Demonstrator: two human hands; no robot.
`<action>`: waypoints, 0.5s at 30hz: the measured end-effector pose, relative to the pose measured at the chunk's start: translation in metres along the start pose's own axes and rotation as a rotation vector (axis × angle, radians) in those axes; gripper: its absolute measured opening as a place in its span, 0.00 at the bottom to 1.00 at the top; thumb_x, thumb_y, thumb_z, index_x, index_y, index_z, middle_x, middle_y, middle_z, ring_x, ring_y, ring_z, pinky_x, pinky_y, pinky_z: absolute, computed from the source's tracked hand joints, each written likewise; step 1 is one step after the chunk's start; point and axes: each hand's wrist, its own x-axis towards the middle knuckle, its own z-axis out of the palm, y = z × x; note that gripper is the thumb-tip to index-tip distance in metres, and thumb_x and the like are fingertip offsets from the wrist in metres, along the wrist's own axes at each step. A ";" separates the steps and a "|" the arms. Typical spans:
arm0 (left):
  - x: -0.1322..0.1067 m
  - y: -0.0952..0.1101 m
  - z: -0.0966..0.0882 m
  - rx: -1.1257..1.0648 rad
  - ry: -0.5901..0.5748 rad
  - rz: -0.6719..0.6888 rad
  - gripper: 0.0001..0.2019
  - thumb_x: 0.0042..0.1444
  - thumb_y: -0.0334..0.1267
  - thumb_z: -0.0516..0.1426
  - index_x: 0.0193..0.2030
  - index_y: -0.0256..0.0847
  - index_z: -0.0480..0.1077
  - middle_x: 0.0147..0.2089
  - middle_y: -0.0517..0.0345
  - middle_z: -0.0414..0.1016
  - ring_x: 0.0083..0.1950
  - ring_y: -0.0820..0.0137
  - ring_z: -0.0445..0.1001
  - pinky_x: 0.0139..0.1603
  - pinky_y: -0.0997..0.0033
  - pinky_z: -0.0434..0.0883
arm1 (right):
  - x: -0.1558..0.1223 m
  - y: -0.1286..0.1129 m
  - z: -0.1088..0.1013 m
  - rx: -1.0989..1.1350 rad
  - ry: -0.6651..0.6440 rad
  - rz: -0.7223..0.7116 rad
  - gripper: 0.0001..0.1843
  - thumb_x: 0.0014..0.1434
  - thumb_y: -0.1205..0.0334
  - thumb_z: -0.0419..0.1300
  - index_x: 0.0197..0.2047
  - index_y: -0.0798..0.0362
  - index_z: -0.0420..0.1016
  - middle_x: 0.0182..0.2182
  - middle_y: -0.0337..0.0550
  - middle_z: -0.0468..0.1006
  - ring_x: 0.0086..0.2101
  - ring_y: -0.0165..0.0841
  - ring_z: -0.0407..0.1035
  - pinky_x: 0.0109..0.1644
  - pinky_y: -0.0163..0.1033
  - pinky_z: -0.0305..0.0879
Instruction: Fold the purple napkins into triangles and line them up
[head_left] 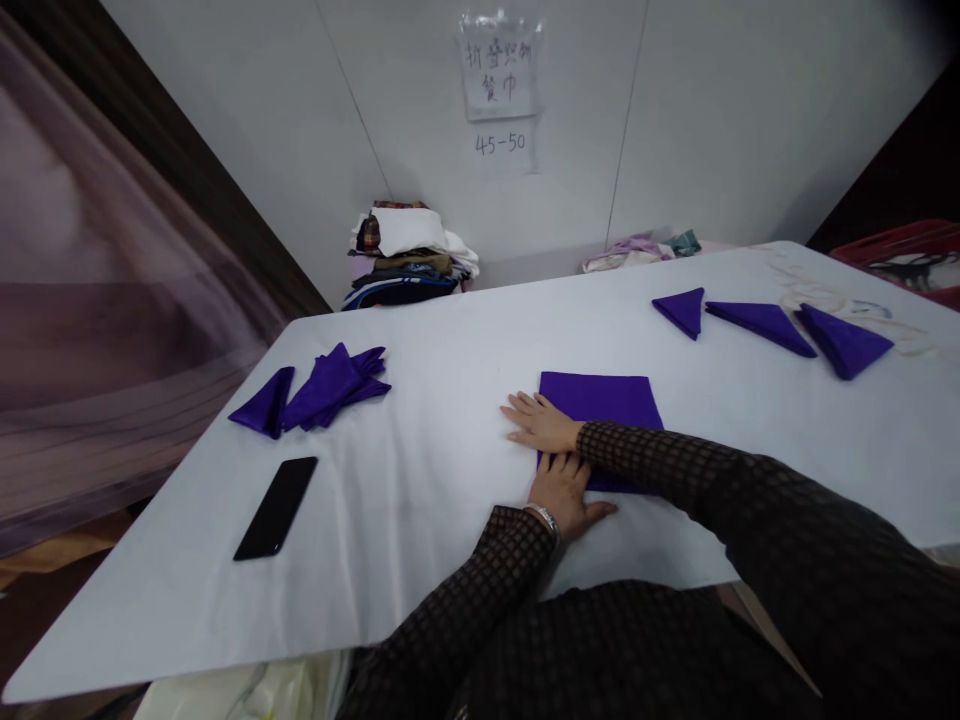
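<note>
A purple cloth napkin [607, 397], folded into a flat square, lies on the white-covered table [435, 420] in front of me. My right hand [546, 425] rests flat on its left side, fingers spread and reaching past the left edge onto the table. Just below, my left hand [564, 495] presses on the napkin's lower left corner with fingers stretched and thumb out to the right; a silver bracelet circles that wrist. My right forearm crosses over the napkin and hides part of it.
At the left lie folded purple napkins [326, 390] and a black phone [276, 508]. Purple triangles [761, 325] lie at the far right. Stacked clothes [411, 255] stand behind the table, below a handwritten sign [501, 80]. A red basket [900, 250] is at the right edge.
</note>
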 end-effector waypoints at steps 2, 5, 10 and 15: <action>0.000 0.000 0.002 -0.002 0.012 -0.005 0.41 0.56 0.66 0.48 0.67 0.37 0.57 0.66 0.43 0.62 0.68 0.50 0.55 0.69 0.42 0.48 | 0.008 0.009 0.004 -0.045 0.011 0.009 0.39 0.66 0.38 0.39 0.71 0.54 0.48 0.70 0.54 0.44 0.68 0.46 0.35 0.68 0.56 0.35; 0.000 0.000 0.005 -0.009 -0.002 -0.012 0.42 0.56 0.66 0.47 0.68 0.37 0.54 0.68 0.43 0.58 0.70 0.49 0.50 0.69 0.40 0.46 | 0.017 0.020 0.003 -0.090 0.039 0.004 0.40 0.65 0.36 0.39 0.71 0.54 0.50 0.70 0.53 0.43 0.68 0.46 0.35 0.68 0.58 0.34; -0.002 0.000 0.005 -0.025 -0.034 0.004 0.40 0.57 0.64 0.46 0.70 0.39 0.52 0.72 0.45 0.50 0.73 0.49 0.44 0.69 0.38 0.46 | 0.041 0.044 -0.001 -0.110 0.066 0.071 0.41 0.64 0.35 0.38 0.71 0.53 0.48 0.70 0.52 0.42 0.68 0.47 0.34 0.67 0.61 0.34; -0.004 0.000 0.002 -0.057 -0.061 0.008 0.41 0.57 0.65 0.47 0.71 0.40 0.50 0.73 0.45 0.47 0.73 0.49 0.41 0.69 0.38 0.46 | 0.067 0.074 -0.007 -0.108 0.081 0.128 0.41 0.64 0.35 0.37 0.71 0.51 0.47 0.71 0.51 0.42 0.68 0.47 0.35 0.67 0.60 0.34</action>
